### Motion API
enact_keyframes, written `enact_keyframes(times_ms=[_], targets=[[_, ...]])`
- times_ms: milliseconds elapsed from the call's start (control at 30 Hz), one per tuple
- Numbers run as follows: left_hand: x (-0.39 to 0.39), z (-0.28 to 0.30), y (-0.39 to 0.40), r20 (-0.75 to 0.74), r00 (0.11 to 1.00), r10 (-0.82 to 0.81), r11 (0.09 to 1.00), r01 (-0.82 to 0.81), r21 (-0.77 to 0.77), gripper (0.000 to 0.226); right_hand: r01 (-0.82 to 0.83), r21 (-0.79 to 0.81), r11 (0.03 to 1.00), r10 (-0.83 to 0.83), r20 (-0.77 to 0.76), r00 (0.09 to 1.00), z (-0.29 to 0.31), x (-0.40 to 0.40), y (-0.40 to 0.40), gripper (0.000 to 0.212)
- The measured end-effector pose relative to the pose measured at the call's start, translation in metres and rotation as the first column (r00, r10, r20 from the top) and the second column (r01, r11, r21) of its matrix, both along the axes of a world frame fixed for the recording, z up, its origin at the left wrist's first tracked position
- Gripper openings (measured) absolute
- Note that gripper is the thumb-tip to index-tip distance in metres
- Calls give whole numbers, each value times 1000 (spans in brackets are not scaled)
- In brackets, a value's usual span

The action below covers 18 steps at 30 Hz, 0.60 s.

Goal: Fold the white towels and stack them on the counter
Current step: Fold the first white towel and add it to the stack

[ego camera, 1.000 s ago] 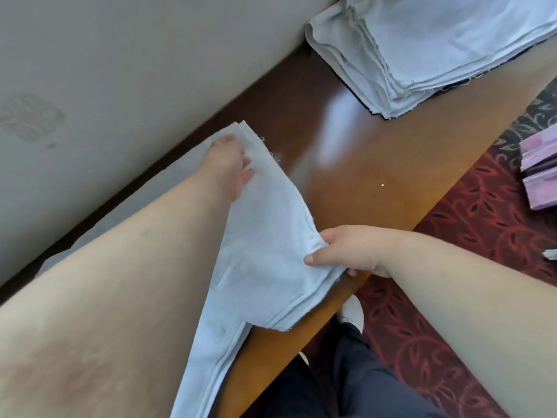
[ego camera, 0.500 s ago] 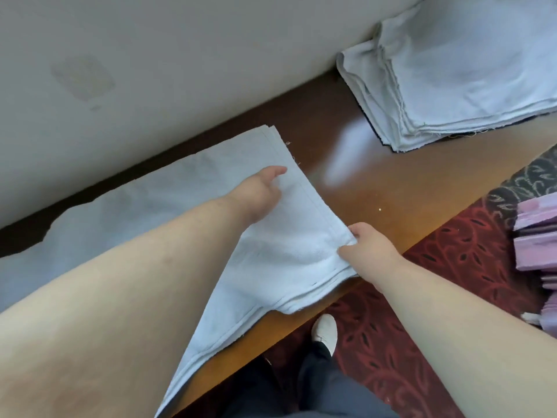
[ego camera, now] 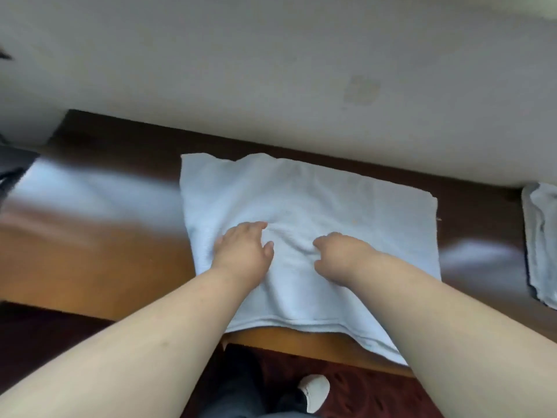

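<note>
while the left hand (ego camera: 242, 251) presses flat with fingers spread, the right hand (ego camera: 339, 256) pinches a wrinkle in the towel (ego camera: 346, 200) at centre bench (ego camera: 90, 267). its 6 o'clock edge overhangs, so a hard tug could slide it off; the stack (ego camera: 542, 242) lies at 3 o'clock.

One head-worn view looks steeply down, close over the counter (ego camera: 90, 267) edge, facing the wall (ego camera: 271, 70).

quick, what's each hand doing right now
Left hand: open, fingers flat on the towel.
Right hand: fingers curled on the towel; a grip cannot be told.
</note>
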<state>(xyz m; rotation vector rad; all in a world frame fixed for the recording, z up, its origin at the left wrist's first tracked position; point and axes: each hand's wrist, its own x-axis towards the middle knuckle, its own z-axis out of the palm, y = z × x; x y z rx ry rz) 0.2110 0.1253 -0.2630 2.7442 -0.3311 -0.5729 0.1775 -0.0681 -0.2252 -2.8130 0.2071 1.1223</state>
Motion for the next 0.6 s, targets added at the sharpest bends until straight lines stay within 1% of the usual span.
enact_keyframes(times_ms=[33, 67, 100, 133, 167, 200, 233, 267, 300, 333, 367, 400, 433, 467, 500, 533, 567, 600], targets=[[1, -3, 16, -43, 998, -35, 997, 32, -71, 47, -52, -69, 996, 49, -45, 998, 5, 19, 11, 27], [0, -4, 31, -47, 997, -69, 984, 60, -165, 43, -95, -122, 988, 90, -49, 995, 11, 38, 23, 20], [0, -4, 45, -7, 998, -56, 965, 52, -257, 38, -130, -146, 981, 129, -14, 992, 18, 56, 38, 17], [1, -3, 57, 80, 996, 26, 948, 0, -319, 34, -156, -127, 980, 163, 49, 985, 24, 75, 54, 19], [5, -6, 69, 156, 973, 167, 933, -105, -345, 33, -172, -66, 983, 179, 131, 975, 28, 94, 73, 26], [11, -7, 78, 181, 927, 329, 900, -250, -357, 34, -181, 19, 983, 174, 204, 963, 30, 112, 92, 34], [18, -10, 87, 107, 869, 482, 827, -412, -383, 38, -192, 104, 976, 159, 265, 951, 31, 131, 111, 40], [26, -12, 95, -53, 802, 595, 714, -559, -421, 42, -201, 166, 965, 142, 309, 940, 28, 149, 131, 43], [37, -14, 101, -248, 716, 652, 574, -680, -456, 46, -209, 206, 956, 129, 345, 930, 23, 167, 148, 45], [47, -17, 106, -413, 635, 653, 454, -765, -457, 51, -207, 227, 952, 118, 354, 928, 16, 185, 164, 48], [57, -19, 110, -495, 599, 630, 416, -798, -435, 57, -191, 239, 952, 103, 340, 935, 9, 201, 177, 53], [66, -20, 113, -511, 612, 603, 452, -791, -413, 61, -159, 237, 958, 83, 301, 950, 1, 216, 186, 60], [74, -22, 117, -500, 646, 576, 511, -763, -396, 61, -122, 225, 967, 63, 253, 965, -6, 229, 193, 67], [82, -22, 119, -494, 676, 547, 556, -735, -388, 56, -89, 202, 975, 49, 197, 979, -11, 239, 198, 71], [90, -22, 120, -507, 693, 512, 581, -715, -390, 47, -83, 162, 983, 58, 150, 987, -16, 248, 200, 69], [97, -20, 120, -532, 702, 473, 592, -701, -398, 39, -111, 108, 988, 98, 118, 988, -16, 254, 202, 57], [103, -18, 120, -552, 708, 440, 590, -692, -417, 33, -148, 75, 986, 140, 98, 985, -13, 259, 203, 41], [108, -14, 120, -564, 718, 407, 582, -680, -445, 30, -156, 83, 984, 148, 94, 985, -10, 262, 202, 27]])
